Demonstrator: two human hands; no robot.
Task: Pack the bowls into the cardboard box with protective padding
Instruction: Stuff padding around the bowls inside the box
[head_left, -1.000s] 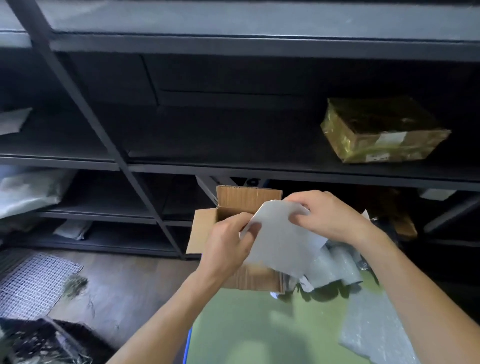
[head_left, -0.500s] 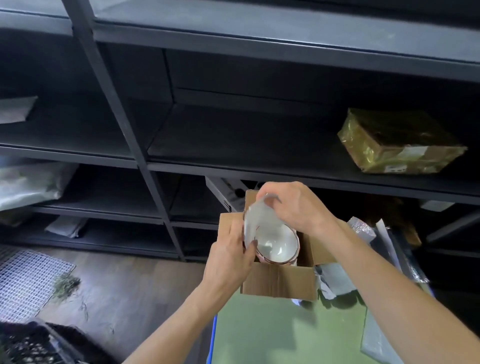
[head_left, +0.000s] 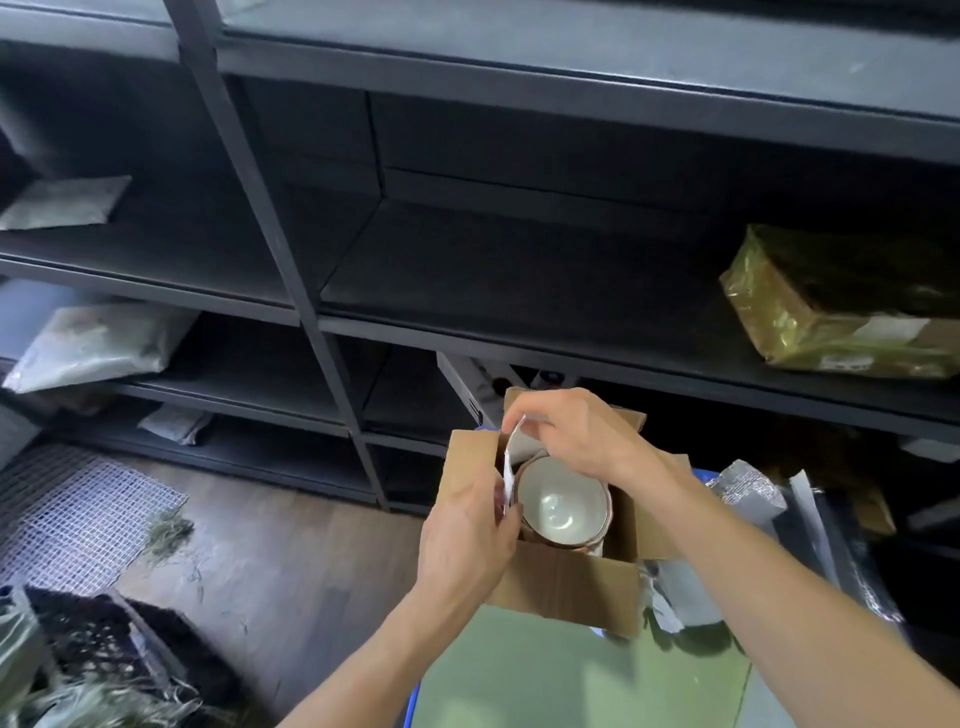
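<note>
Bowl (head_left: 563, 501): white glossy inside, brown rim, upright in cardboard box (head_left: 566, 587).

Stockroom; dark shelving (head_left: 322, 291) (parcels (head_left: 852, 306) stored)

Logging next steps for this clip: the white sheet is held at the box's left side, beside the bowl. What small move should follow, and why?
Probably slide the sheet down between the bowl and the left wall of the box. The right hand pinches its top, the left hand rests at that wall, and the sheet sticks up past the bowl's rim.
</note>
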